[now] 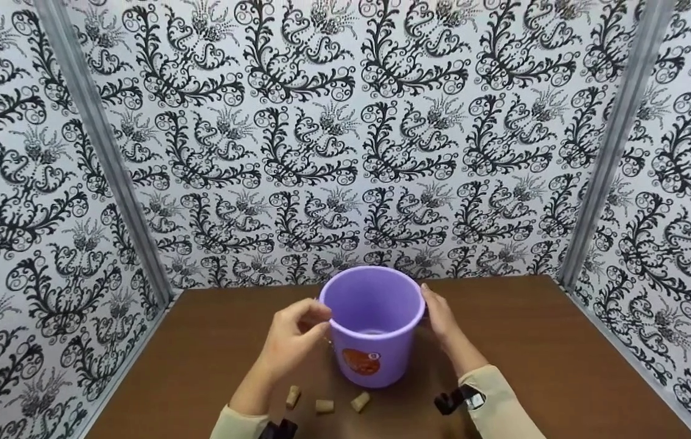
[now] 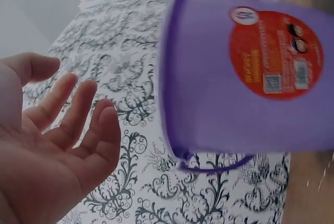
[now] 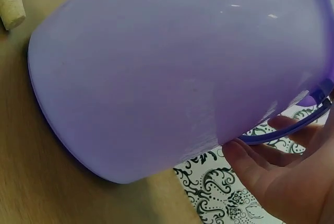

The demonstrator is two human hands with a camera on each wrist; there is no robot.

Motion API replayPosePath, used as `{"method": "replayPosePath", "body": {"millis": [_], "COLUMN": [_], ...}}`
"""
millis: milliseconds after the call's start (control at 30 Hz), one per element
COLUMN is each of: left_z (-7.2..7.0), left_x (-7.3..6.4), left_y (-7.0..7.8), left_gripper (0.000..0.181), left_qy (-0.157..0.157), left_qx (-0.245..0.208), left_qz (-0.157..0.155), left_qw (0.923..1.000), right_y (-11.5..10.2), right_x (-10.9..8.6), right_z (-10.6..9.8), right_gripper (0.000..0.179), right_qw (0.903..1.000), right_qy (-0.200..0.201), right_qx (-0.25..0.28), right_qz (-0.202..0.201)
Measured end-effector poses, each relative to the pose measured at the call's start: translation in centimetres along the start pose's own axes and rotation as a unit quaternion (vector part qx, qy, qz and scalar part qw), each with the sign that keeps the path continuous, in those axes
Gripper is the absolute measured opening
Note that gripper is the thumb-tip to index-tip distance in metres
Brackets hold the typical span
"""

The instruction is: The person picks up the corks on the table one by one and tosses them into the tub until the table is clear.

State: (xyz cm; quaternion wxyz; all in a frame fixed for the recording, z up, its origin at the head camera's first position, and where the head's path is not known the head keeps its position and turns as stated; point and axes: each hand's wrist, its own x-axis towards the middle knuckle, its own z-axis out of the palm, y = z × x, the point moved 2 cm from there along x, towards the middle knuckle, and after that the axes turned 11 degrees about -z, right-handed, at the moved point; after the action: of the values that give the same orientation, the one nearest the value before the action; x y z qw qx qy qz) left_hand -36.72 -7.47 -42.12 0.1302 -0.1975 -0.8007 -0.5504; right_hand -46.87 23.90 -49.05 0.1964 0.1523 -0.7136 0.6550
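A purple plastic bucket (image 1: pixel 375 360) with a round red-orange label (image 2: pixel 279 54) stands upright on the brown table, its mouth facing up. My left hand (image 1: pixel 293 338) is just left of its rim; in the left wrist view the palm faces up, its relaxed fingers (image 2: pixel 104 135) bent slightly and holding nothing. At the bucket's right side is my right hand (image 1: pixel 443 317). Its thumb meets the wall in the right wrist view, and its other fingers (image 3: pixel 295 130) extend beside the hanging purple handle (image 3: pixel 284 132). Three corks (image 1: pixel 324 406) lie in front of the bucket.
The brown wooden table (image 1: pixel 217 329) runs back to a wall (image 1: pixel 315 152) papered in black scrollwork on white. Grey metal posts (image 1: pixel 604 146) mark the corners, with similar panels on both sides. A black strap with a small device (image 1: pixel 458 399) sits on the right wrist.
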Motion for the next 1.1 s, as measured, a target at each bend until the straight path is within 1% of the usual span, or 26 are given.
{"method": "replayPosePath", "body": {"millis": [100,200,300,400,433,533,633,700,800,867,933,1000,1100], "left_z": [0.2,0.1,-0.1,-0.3,-0.3,-0.5,-0.5,-0.4,-0.4,-0.5,-0.5,-0.6,-0.7], "left_x": [-0.2,-0.3,-0.4,-0.5,-0.5,-0.5,-0.5,-0.5,-0.6,-0.6,-0.6,-0.6,-0.5], "left_y": [-0.3,-0.3,-0.2,-0.1,-0.1,-0.1,0.0,0.0,0.1,0.1,0.0,0.1,0.0], "left_gripper": [0.014,0.014,0.014,0.015,0.015,0.016,0.016,0.016,0.015,0.014,0.014,0.013,0.014], "left_qy": [-0.005,-0.008,-0.012,-0.013,-0.013,-0.013,-0.012,-0.01,-0.006,-0.006,-0.008,-0.009,-0.01], "left_qx": [0.0,0.004,0.004,-0.001,-0.002,-0.006,-0.007,-0.004,0.0,0.0,0.0,0.001,0.003], "left_qz": [-0.013,-0.02,-0.019,-0.013,-0.011,-0.005,0.003,0.01,0.02,0.021,0.021,0.022,0.022], "left_qw": [0.9999,0.9998,0.9997,0.9998,0.9999,0.9999,0.9999,0.9999,0.9998,0.9998,0.9997,0.9997,0.9997], "right_y": [0.0,-0.2,-0.5,-0.6,-0.6,-0.6,-0.6,-0.6,-0.5,-0.3,0.1,0.8,3.8], "right_x": [-0.1,-0.4,-0.6,-0.6,-0.6,-0.7,-0.8,-0.8,-0.9,-1.0,-1.0,-0.8,0.3], "right_z": [-0.2,-0.2,-0.3,-0.4,-0.4,-0.5,-0.6,-0.7,-0.7,-0.6,-0.6,-0.7,-1.1], "right_gripper": [0.055,0.057,0.059,0.061,0.062,0.065,0.067,0.068,0.068,0.068,0.07,0.071,0.071], "right_qw": [0.9993,0.9959,0.9867,0.9762,0.9735,0.9734,0.9788,0.9796,0.9776,0.9735,0.9713,0.9691,0.9644], "right_qy": [-0.015,-0.035,-0.068,-0.096,-0.102,-0.107,-0.103,-0.106,-0.117,-0.124,-0.129,-0.139,-0.16], "right_qx": [0.027,0.069,0.125,0.163,0.169,0.158,0.13,0.129,0.144,0.164,0.175,0.189,0.198], "right_qz": [0.019,0.046,0.079,0.106,0.114,0.126,0.12,0.112,0.1,0.1,0.096,0.076,0.073]}}
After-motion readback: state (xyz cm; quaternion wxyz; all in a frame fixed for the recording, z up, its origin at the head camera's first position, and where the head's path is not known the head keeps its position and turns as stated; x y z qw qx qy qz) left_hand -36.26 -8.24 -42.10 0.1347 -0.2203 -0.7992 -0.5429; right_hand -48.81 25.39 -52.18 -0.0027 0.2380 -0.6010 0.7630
